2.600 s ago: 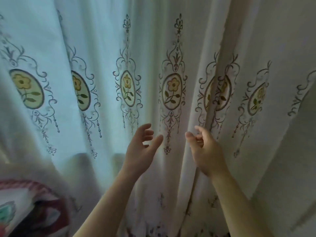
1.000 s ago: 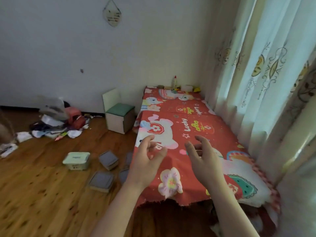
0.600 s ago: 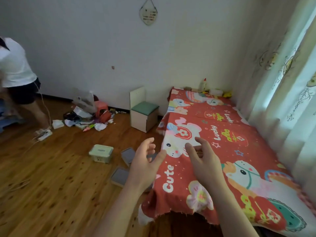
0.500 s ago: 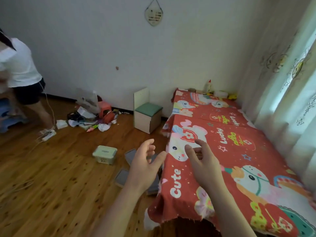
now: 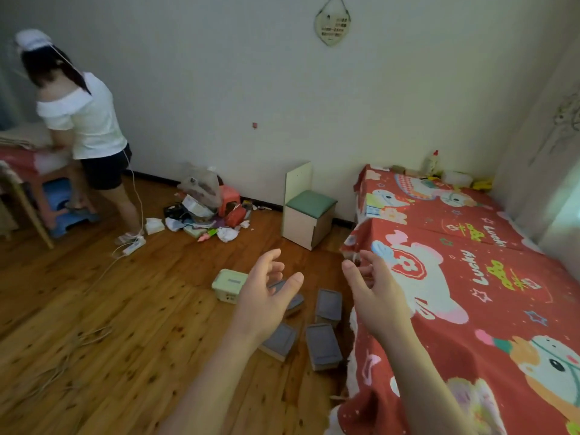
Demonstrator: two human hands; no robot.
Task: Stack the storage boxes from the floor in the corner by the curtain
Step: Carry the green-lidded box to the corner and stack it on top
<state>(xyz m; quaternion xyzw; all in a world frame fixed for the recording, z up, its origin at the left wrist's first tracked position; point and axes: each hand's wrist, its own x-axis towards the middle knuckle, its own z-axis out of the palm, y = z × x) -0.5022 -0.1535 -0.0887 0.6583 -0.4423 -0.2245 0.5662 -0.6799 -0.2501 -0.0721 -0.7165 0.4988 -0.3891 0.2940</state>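
Four grey-lidded boxes, one pale green box.

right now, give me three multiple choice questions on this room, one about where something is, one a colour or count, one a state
1. Where do the grey-lidded boxes lie?
A. on the red bed cover
B. on the wooden floor beside the bed
C. on the green-seated stool

2. What colour is the lid of the box left of the grey ones?
A. pale green
B. red
C. black

3. What are the left hand and right hand doing?
A. both grip a box
B. one holds the curtain
C. both are raised, holding nothing

Answers: 1 B, they rest on the wooden floor by the bed's edge; 2 A, its top is pale green; 3 C, the fingers are loosely spread in the air with nothing in them.
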